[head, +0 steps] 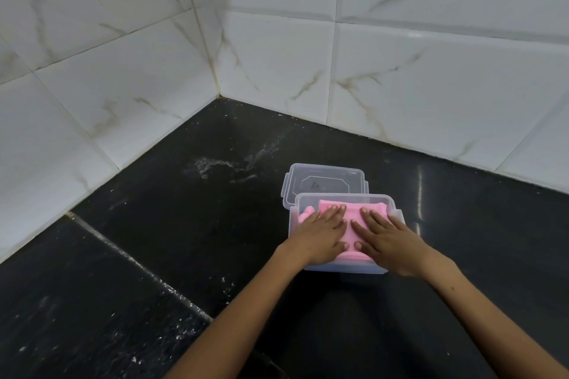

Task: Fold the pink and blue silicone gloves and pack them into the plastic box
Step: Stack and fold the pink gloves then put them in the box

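A clear plastic box (391,204) stands on the black counter, right of centre. A folded pink silicone glove (351,226) lies inside it, filling most of the box. My left hand (323,234) rests flat on the glove's left half, fingers spread. My right hand (386,238) lies flat on the right half, fingers spread too. Both palms press down on the pink glove, thumbs nearly touching. No blue glove shows; anything beneath the pink one is hidden.
The box's clear lid (324,183) lies flat just behind the box, touching it. The black stone counter (172,224) has white specks and a seam at the left. White marble-tiled walls (123,71) meet in a corner behind.
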`<state>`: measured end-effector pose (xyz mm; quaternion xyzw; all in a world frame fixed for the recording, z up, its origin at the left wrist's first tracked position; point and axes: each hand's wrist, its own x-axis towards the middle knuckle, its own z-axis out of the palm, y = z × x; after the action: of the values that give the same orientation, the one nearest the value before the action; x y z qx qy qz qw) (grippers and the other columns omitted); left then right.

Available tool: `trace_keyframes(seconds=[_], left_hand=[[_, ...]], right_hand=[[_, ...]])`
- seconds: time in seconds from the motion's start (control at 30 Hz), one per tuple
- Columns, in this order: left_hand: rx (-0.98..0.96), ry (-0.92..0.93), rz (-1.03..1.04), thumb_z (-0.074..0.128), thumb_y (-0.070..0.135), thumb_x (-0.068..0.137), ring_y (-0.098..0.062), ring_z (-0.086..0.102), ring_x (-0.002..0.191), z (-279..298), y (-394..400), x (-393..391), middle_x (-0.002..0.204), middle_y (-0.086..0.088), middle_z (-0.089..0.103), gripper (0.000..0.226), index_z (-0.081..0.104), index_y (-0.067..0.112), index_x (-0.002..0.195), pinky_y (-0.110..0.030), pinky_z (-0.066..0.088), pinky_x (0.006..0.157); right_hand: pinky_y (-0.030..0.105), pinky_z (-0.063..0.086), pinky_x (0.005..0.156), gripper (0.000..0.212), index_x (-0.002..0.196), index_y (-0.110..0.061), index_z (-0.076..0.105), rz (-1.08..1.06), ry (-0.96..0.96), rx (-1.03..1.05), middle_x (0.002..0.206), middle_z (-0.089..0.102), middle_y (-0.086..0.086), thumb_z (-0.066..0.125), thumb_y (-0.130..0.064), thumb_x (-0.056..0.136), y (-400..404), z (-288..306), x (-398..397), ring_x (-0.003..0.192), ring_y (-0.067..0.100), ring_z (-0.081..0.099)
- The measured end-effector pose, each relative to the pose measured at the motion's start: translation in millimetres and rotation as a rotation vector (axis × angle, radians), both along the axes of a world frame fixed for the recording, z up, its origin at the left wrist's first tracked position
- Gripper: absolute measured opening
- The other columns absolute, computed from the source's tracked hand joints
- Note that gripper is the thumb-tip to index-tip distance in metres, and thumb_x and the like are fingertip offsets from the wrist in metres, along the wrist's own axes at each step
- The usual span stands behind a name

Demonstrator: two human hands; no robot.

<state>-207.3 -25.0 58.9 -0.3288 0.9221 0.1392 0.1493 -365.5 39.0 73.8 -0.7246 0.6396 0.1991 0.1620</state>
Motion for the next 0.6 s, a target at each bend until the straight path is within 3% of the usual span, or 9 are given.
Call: trace_keyframes(seconds=[0.07, 0.13, 0.3, 0.6], left_hand=[[0.034, -0.130, -0.032, 0.024, 0.039, 0.101, -0.020, -0.016, 0.145, -1.3, -3.9, -4.1, 0.157, -0.007, -0.018, 0.062, -0.002, 0.012, 0.150, -0.038, -0.007, 0.117], [0.040, -0.244, -0.059, 0.022, 0.042, 0.101, -0.021, -0.016, 0.145, 2.4, -7.4, -9.0, 0.157, -0.007, -0.019, 0.064, -0.005, 0.012, 0.150, -0.040, -0.007, 0.117], [0.048, -0.359, -0.154, 0.025, 0.047, 0.099, -0.023, -0.012, 0.146, 21.3, -20.8, -11.2, 0.158, -0.009, -0.014, 0.065, 0.000, 0.015, 0.150, -0.044, -0.003, 0.118], [0.055, -0.328, -0.215, 0.031, 0.051, 0.097, -0.021, -0.015, 0.145, 19.0, -28.4, 5.0, 0.156, -0.007, -0.020, 0.076, -0.008, 0.012, 0.149, -0.040, -0.006, 0.117]], right_hand=[[0.039, -0.007, 0.117, 0.079, 0.148, -0.020, -0.011, -0.005, 0.032, 0.070, 0.157, -0.018, 0.009, -0.014, -0.063, 0.082, -6.1, -3.6, 2.3, 0.145, 0.022, -0.014], [0.039, -0.007, 0.117, 0.061, 0.148, -0.019, -0.012, 0.010, 0.072, 0.126, 0.156, -0.019, 0.009, 0.009, -0.048, 0.098, -12.0, -5.1, 4.7, 0.145, 0.023, -0.013], [0.039, -0.002, 0.119, 0.057, 0.149, -0.022, -0.001, 0.063, 0.052, 0.207, 0.158, -0.011, 0.009, 0.024, -0.038, 0.101, -21.1, 12.3, -9.7, 0.147, 0.023, -0.005], [0.042, -0.006, 0.117, 0.067, 0.149, -0.028, 0.009, 0.096, 0.117, 0.163, 0.159, 0.003, 0.007, 0.043, -0.044, 0.094, -23.4, 24.4, -7.0, 0.147, 0.026, 0.002]])
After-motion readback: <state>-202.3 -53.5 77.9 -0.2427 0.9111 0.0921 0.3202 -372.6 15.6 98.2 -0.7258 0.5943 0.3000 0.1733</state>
